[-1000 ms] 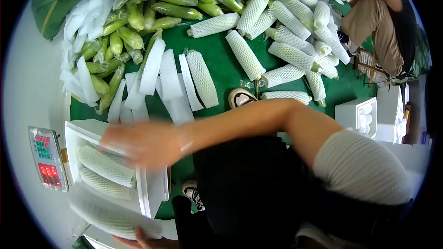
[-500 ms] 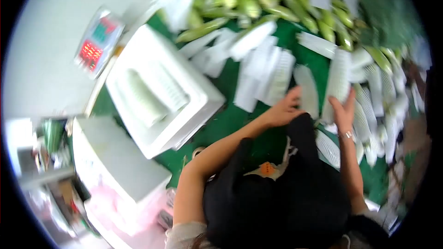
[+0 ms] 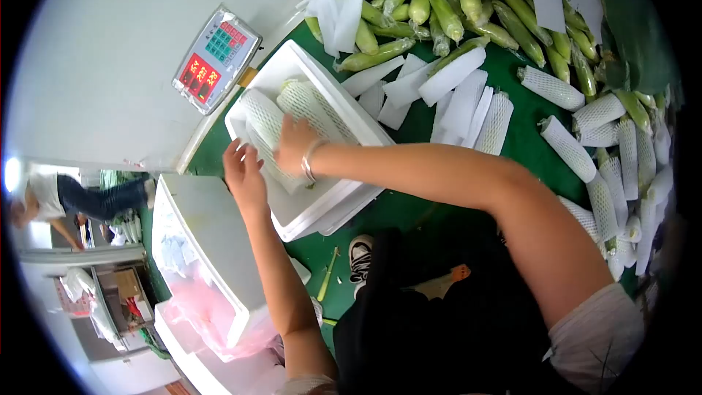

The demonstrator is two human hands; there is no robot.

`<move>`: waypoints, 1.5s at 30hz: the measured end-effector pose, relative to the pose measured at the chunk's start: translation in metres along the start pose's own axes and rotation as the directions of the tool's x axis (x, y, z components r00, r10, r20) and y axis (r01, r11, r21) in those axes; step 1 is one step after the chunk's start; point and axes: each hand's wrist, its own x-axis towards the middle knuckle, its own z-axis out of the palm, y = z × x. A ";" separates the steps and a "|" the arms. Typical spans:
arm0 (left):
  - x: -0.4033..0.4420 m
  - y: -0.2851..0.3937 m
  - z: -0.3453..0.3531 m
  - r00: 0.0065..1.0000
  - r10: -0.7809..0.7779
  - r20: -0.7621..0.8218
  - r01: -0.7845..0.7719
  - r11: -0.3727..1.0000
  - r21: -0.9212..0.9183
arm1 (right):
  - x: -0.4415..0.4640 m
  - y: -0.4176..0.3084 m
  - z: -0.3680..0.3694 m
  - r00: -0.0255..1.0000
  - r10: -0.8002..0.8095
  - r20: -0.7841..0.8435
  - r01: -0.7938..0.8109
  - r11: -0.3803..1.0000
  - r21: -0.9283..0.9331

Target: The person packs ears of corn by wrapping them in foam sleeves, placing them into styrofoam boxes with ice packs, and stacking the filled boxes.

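Note:
A white foam box on the green surface holds several ears of corn in white foam netting. My right hand, with a bracelet at the wrist, is over the box, its partly extended fingers touching the netted ears. Its underside is hidden, but no grip on an ear shows. At the box's near left edge, my left hand has its fingers apart and nothing in them.
A lit digital scale stands behind the box. Green ears are heaped at the back, near loose foam sleeves. Netted ears lie at the right. Another white box stands at left; a person is beyond.
Both hands have moved left, from the netted ears at the right to the foam box. More netted ears are now in the box. The camera view has shifted.

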 end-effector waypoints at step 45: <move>-0.217 -0.046 -0.116 0.979 -0.150 -0.141 0.174 0.968 0.182 | -0.505 0.464 -0.225 0.596 0.395 -0.699 -0.801 0.347 -0.488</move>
